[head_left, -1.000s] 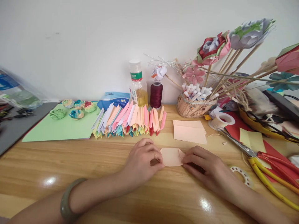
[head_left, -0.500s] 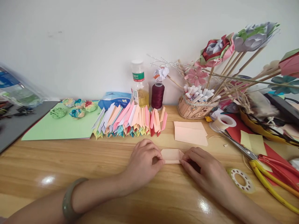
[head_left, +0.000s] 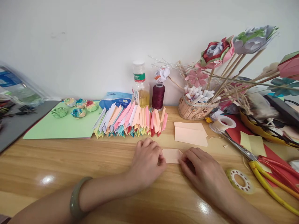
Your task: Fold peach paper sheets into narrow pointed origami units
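A small peach paper piece (head_left: 171, 155) lies folded on the wooden table (head_left: 93, 165) between my two hands. My left hand (head_left: 147, 165) has its fingers curled and pinches the paper's left end; a ring shows on one finger and a green bangle on that wrist. My right hand (head_left: 202, 171) presses and pinches the paper's right end with bent fingers. A stack of peach paper sheets (head_left: 190, 133) lies just behind the hands.
A row of folded coloured paper units (head_left: 130, 121) stands behind. Green sheet (head_left: 60, 126) with small paper flowers at left. Bottle (head_left: 140, 85), dark red thread spool (head_left: 158, 96), basket (head_left: 196, 109) with paper flowers, tape roll (head_left: 223, 123), scissors (head_left: 263, 168) and a tape ring (head_left: 240, 180) at right.
The peach paper has been folded narrower, from a wide flat shape to a slim strip. Both hands have closed in on its ends.
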The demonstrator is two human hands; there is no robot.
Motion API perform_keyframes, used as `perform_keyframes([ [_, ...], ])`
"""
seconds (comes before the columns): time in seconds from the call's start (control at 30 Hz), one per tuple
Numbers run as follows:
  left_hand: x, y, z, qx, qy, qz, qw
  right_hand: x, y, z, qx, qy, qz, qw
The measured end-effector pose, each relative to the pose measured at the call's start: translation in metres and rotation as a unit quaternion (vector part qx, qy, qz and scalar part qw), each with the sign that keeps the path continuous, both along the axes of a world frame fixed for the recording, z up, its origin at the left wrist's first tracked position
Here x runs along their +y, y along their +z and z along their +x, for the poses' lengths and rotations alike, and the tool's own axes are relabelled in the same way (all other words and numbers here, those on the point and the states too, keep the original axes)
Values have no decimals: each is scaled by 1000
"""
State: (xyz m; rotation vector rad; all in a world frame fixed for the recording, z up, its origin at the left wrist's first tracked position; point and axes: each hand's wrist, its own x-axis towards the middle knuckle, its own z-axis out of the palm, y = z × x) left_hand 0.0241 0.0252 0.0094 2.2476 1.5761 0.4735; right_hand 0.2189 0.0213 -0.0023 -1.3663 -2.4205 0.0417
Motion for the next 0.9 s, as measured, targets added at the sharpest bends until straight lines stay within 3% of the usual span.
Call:
perform_keyframes([
  [0.3, 2, -3, -2, 4, -9, 32, 999, 0, 4, 3, 30, 9, -19, 999],
  [0.6, 1, -1, -10, -14, -22, 12, 1000, 3, 14, 17, 41, 129, -19, 991],
  [0.8, -1, -10, -12, -2, -128, 138, 982, 3, 19, 24, -1, 169, -36, 985],
  [0.9, -1, -18, -13, 29, -148, 208, 966, 3, 20, 25, -6, 172, -46, 984],
])
